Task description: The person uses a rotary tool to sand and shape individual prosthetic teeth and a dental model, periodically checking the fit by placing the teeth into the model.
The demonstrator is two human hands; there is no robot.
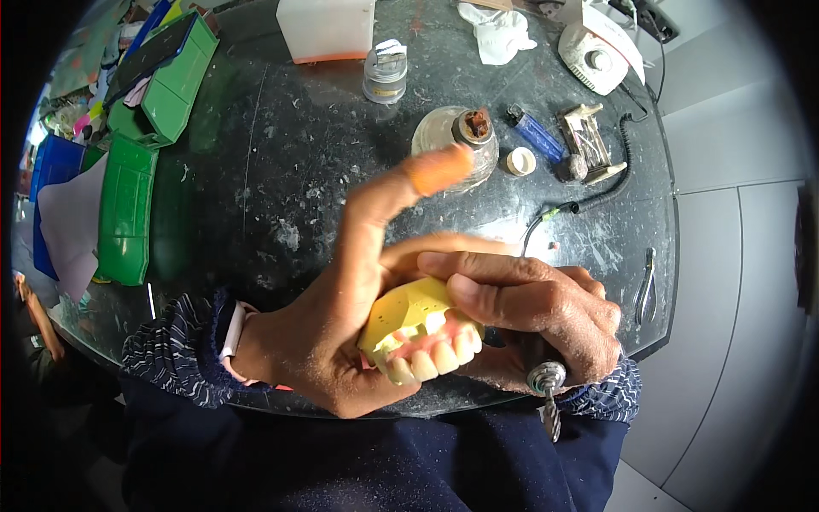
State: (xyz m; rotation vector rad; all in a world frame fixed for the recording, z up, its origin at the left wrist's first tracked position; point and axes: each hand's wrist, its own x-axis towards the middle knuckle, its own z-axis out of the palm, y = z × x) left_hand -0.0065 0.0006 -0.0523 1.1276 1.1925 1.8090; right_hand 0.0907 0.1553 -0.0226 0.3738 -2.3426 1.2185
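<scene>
My left hand (337, 316) cradles a yellow dental cast (408, 305) from below and the left. Along its near edge, a pink-gummed denture (437, 357) with cream teeth faces me. One digit of that hand, wrapped in orange at its tip (439, 171), is raised off the cast. My right hand (559, 307) is closed around a rotary handpiece (547, 377), whose body is mostly hidden by the fingers. Its metal bur (552, 420) points down toward my lap, apart from the cast. The right thumb and forefinger press on the cast's upper right edge.
Beyond my hands stand a glass spirit burner (435, 132), a small white cup (519, 161), a blue lighter (539, 136) and a lidded jar (385, 75). Green bins (128, 209) line the left. A black coiled cord (625, 145) and metal tweezers (646, 286) lie at right.
</scene>
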